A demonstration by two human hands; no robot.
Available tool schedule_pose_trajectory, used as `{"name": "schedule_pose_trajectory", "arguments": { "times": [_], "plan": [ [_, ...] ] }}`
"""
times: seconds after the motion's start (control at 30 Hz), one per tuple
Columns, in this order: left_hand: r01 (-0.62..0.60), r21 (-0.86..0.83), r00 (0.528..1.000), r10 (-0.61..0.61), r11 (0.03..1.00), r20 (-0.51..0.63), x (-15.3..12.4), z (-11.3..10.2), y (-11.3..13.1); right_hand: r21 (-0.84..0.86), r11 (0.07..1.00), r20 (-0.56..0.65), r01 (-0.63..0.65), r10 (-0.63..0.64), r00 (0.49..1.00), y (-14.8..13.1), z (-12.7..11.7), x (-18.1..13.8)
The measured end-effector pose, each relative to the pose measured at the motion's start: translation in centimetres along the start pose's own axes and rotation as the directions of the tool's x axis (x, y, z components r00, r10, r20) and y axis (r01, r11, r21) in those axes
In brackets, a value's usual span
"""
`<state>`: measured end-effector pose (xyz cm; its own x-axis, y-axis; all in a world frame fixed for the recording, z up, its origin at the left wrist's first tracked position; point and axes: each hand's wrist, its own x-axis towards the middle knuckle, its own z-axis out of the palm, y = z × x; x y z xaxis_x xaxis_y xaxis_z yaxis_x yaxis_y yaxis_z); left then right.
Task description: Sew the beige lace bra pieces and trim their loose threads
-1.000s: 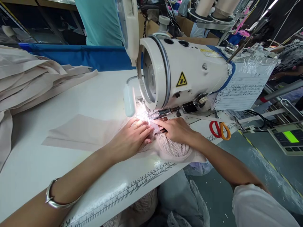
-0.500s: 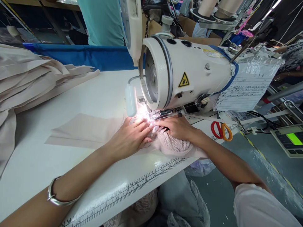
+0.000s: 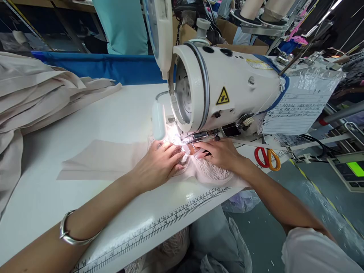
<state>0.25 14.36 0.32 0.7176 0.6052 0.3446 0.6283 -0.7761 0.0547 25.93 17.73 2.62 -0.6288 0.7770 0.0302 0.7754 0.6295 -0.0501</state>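
Fingers (image 3: 174, 151) of my left hand (image 3: 157, 165) are lying flat and pressed together, just beyond the printed ruler (image 3: 159, 223) running along the near edge of the table (image 3: 85, 117). They are holding down the lace piece (image 3: 212, 175), which is lying between my two hands under the lit needle area (image 3: 184, 139). My right hand (image 3: 220, 153) is resting on the same lace, its fingers (image 3: 202, 146) stretched out side by side and pointing at the needle; I cannot tell whether they are pinching an edge. A beige panel (image 3: 105, 159) is spreading leftward from under my left palm. Orange-and-red scissors (image 3: 267, 158) are lying to the right. The sewing machine (image 3: 227, 87) is rising right behind my hands, with a paper sheet (image 3: 295, 110) hanging from its right end. A fabric pile (image 3: 34, 98) is sitting far left, and a person in a teal top (image 3: 122, 22) is standing beyond the table.
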Motion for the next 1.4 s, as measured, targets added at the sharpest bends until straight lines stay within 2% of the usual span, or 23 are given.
{"name": "schedule_pose_trajectory", "arguments": {
  "times": [0.07, 0.23, 0.37, 0.6, 0.83, 1.0, 1.17, 1.27, 1.4],
  "plan": [
    [0.014, 0.004, 1.0, -0.014, 1.0, 0.003, 0.1, 0.1, 0.3, -0.011, 1.0, -0.001, -0.018, 0.018, 1.0, -0.1, 0.0, -1.0],
    [-0.006, -0.018, 1.0, 0.006, 1.0, -0.018, 0.0, 0.3, 0.8, -0.071, 0.997, 0.107, 0.031, -0.023, 0.994, -0.7, -0.2, -2.1],
    [-0.021, 0.019, 0.999, 0.021, 1.0, -0.025, -0.1, 0.3, 0.8, -0.013, 0.996, 0.147, 0.09, -0.087, 0.985, -0.8, -0.6, -1.3],
    [0.012, -0.022, 1.0, -0.012, 1.0, 0.005, 0.0, 0.3, 0.7, 0.012, 0.999, 0.192, 0.04, -0.041, 0.981, -0.9, -0.9, 0.2],
    [0.04, 0.027, 0.999, -0.04, 0.999, 0.017, 0.1, 0.2, 0.5, 0.024, 1.0, 0.228, 0.02, -0.025, 0.973, -0.9, -1.2, 1.1],
    [0.075, 0.039, 0.997, -0.075, 0.996, 0.002, 0.2, 0.4, 0.6, -0.034, 0.999, 0.145, -0.002, 0.007, 0.989, -0.6, -0.7, 0.9],
    [0.049, 0.002, 0.999, -0.049, 0.999, -0.005, 0.3, 0.6, 0.9, -0.014, 0.993, 0.055, 0.116, -0.115, 0.992, 0.2, -0.1, 0.2],
    [0.064, 0.009, 0.998, -0.064, 0.998, 0.004, 0.3, 0.4, 0.9, -0.025, 0.987, 0.04, 0.161, -0.16, 0.986, 0.5, 0.0, 0.2],
    [0.103, 0.022, 0.994, -0.103, 0.994, 0.025, 0.2, 0.3, 0.8, -0.045, 0.988, 0.066, 0.148, -0.145, 0.987, 0.3, -0.2, 0.7]
  ]
}}
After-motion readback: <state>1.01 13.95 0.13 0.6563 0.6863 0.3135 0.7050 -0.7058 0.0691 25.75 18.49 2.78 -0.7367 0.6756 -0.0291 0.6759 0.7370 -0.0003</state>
